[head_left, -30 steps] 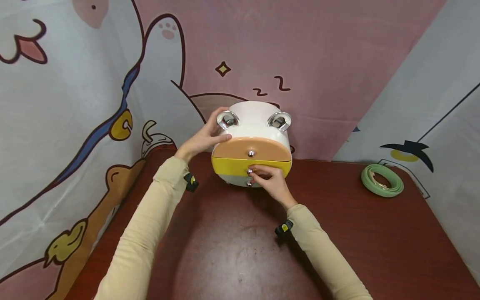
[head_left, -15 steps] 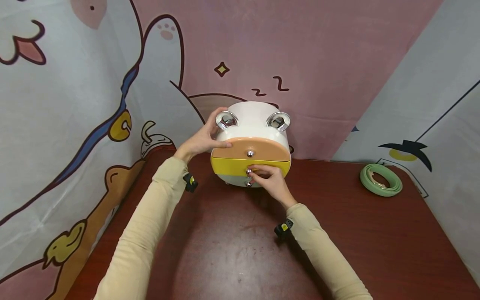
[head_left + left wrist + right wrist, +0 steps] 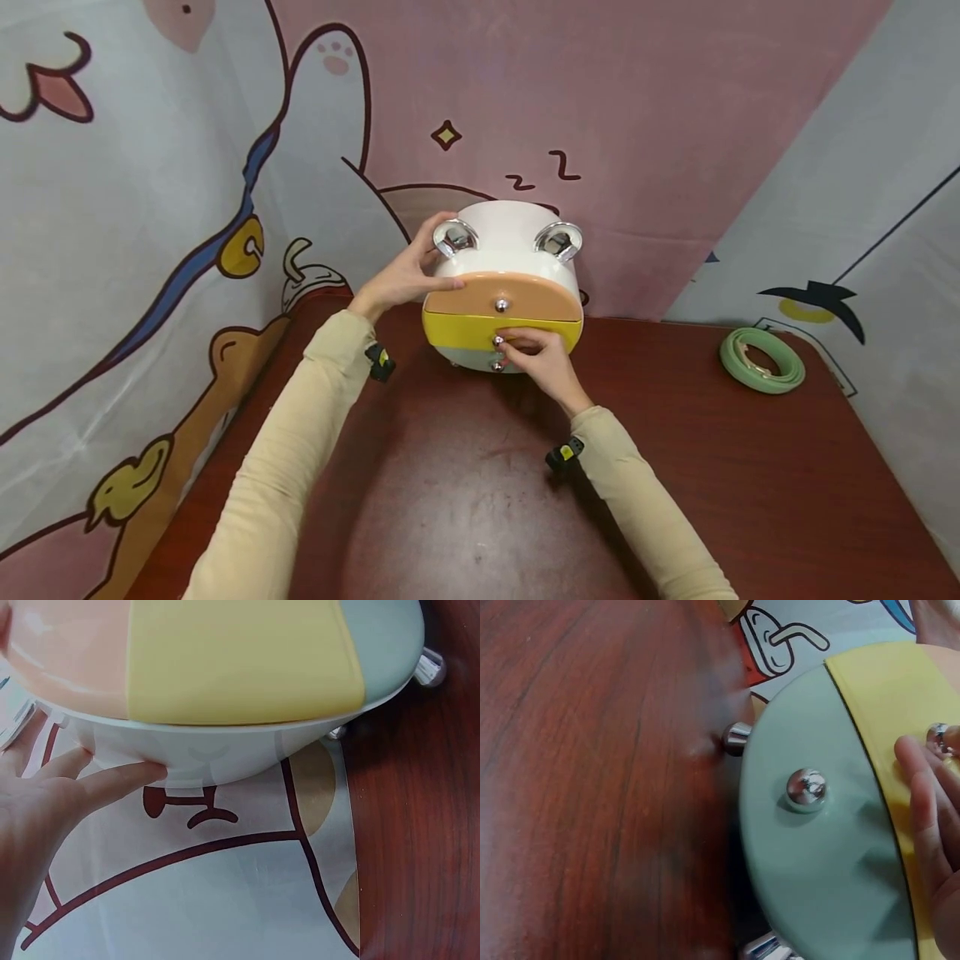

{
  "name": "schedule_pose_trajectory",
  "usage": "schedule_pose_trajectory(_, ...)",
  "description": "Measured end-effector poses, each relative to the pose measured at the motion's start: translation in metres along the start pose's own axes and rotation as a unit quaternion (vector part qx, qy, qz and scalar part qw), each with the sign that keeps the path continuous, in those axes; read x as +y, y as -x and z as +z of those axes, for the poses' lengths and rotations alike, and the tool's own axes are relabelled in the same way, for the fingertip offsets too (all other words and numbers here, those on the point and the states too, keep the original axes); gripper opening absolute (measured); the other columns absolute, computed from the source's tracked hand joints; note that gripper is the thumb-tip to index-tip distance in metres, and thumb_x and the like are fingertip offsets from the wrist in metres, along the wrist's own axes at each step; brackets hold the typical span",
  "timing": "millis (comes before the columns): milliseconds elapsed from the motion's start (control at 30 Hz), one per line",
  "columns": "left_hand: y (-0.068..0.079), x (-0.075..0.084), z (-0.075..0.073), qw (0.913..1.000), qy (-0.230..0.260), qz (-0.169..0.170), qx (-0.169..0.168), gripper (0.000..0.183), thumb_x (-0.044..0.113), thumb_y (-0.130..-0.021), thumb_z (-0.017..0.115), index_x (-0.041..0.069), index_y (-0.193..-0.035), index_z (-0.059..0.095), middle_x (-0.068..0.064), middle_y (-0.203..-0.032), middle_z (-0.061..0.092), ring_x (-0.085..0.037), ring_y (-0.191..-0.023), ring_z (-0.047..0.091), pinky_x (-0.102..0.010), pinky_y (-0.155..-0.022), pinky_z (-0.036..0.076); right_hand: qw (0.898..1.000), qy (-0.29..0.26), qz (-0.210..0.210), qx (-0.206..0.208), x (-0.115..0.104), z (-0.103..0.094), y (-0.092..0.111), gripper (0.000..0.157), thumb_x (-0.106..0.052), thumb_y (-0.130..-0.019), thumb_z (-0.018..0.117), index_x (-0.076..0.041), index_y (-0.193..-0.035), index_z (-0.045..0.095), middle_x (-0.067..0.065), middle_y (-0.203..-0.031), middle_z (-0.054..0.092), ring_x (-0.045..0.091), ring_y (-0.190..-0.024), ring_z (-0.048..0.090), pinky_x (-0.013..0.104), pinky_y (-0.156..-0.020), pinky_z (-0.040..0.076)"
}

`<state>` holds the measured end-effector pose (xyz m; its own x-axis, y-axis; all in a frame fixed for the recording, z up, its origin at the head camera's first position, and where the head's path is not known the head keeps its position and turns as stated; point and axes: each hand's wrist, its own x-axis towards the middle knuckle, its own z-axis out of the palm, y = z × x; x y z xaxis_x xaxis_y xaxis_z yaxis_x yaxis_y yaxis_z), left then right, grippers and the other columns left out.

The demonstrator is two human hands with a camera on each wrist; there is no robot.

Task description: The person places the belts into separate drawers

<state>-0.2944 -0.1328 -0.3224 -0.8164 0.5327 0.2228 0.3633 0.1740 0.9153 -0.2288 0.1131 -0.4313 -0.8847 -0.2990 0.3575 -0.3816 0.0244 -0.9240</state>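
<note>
A small white storage box [image 3: 504, 236] with three rounded drawer fronts stands at the back of the table in the head view. Orange [image 3: 480, 292] is on top, yellow [image 3: 457, 331] in the middle and grey-green [image 3: 825, 855] at the bottom. All three fronts look closed. My left hand [image 3: 405, 275] rests on the box's left side, thumb on the orange front; its fingers [image 3: 124, 780] lie fairly straight against the white side in the left wrist view. My right hand [image 3: 546, 360] pinches the silver knob [image 3: 936, 738] of the yellow drawer between thumb and finger.
Two chrome ring-shaped pieces [image 3: 558, 242] stick out of the box's top. A rolled green belt [image 3: 762, 361] lies on the right of the reddish-brown table [image 3: 450, 500]. Cartoon-printed cloth [image 3: 615, 125] hangs close behind and at both sides.
The view shifts very slightly. Both hands keep their places on the box, and the drawers look the same.
</note>
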Motion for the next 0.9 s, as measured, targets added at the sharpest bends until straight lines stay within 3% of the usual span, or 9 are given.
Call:
schedule_pose_trajectory(133, 0.000, -0.001, 0.000, 0.9999, 0.008, -0.007, 0.001, 0.093, -0.002, -0.082, 0.074, 0.016, -0.152, 0.015, -0.009, -0.155, 0.017, -0.043, -0.138, 0.025, -0.054, -0.105, 0.028, 1.000, 0.004, 0.017, -0.002, -0.004, -0.001, -0.003, 0.022, 0.006, -0.087, 0.067, 0.015, -0.107, 0.066, 0.030, -0.095, 0.067, 0.054, -0.079, 0.061, 0.030, -0.058, 0.055)
schedule_pose_trajectory(233, -0.004, -0.011, -0.002, 0.9998, 0.016, -0.010, 0.004, 0.095, -0.003, -0.081, 0.074, 0.018, -0.152, 0.015, -0.007, -0.156, 0.015, -0.043, -0.138, 0.023, -0.054, -0.105, 0.028, 1.000, 0.004, 0.026, -0.003, -0.003, -0.001, -0.004, 0.022, 0.005, -0.087, 0.067, 0.014, -0.108, 0.067, 0.029, -0.095, 0.067, 0.053, -0.080, 0.061, 0.036, -0.058, 0.056)
schedule_pose_trajectory(367, -0.008, -0.027, -0.005, 0.9998, 0.020, -0.006, 0.005, 0.097, -0.003, -0.081, 0.075, 0.023, -0.153, 0.015, -0.002, -0.156, 0.014, -0.039, -0.139, 0.023, -0.054, -0.105, 0.029, 1.000, -0.009, 0.029, -0.005, 0.000, 0.000, -0.003, 0.023, 0.005, -0.088, 0.066, 0.014, -0.110, 0.066, 0.029, -0.095, 0.067, 0.053, -0.081, 0.062, 0.035, -0.060, 0.056)
schedule_pose_trajectory(533, -0.008, -0.031, -0.005, 0.9998, 0.015, -0.001, 0.009, 0.097, -0.002, -0.081, 0.076, 0.028, -0.152, 0.017, 0.003, -0.155, 0.016, -0.036, -0.140, 0.023, -0.053, -0.104, 0.031, 0.999, -0.025, 0.027, -0.007, 0.002, 0.000, -0.001, 0.025, 0.004, -0.090, 0.065, 0.014, -0.113, 0.065, 0.031, -0.097, 0.066, 0.055, -0.081, 0.060, 0.030, -0.059, 0.055)
schedule_pose_trajectory(733, -0.009, -0.030, -0.004, 0.9998, 0.010, 0.009, 0.011, 0.096, 0.000, -0.080, 0.077, 0.025, -0.151, 0.018, 0.004, -0.153, 0.019, -0.035, -0.139, 0.025, -0.051, -0.104, 0.032, 1.000, -0.002, 0.016, -0.022, 0.001, -0.001, 0.005, 0.029, 0.006, -0.091, 0.061, 0.012, -0.120, 0.061, 0.031, -0.103, 0.065, 0.055, -0.081, 0.060, 0.045, -0.061, 0.055)
schedule_pose_trajectory(900, -0.011, -0.031, -0.004, 0.9996, 0.016, 0.020, 0.010, 0.098, 0.003, -0.078, 0.080, 0.022, -0.152, 0.018, 0.003, -0.153, 0.020, -0.036, -0.139, 0.026, -0.051, -0.104, 0.032, 0.999, 0.022, 0.003, -0.027, 0.000, 0.000, 0.014, 0.038, 0.009, -0.090, 0.061, 0.010, -0.127, 0.056, 0.031, -0.109, 0.063, 0.051, -0.077, 0.063, 0.033, -0.058, 0.053)
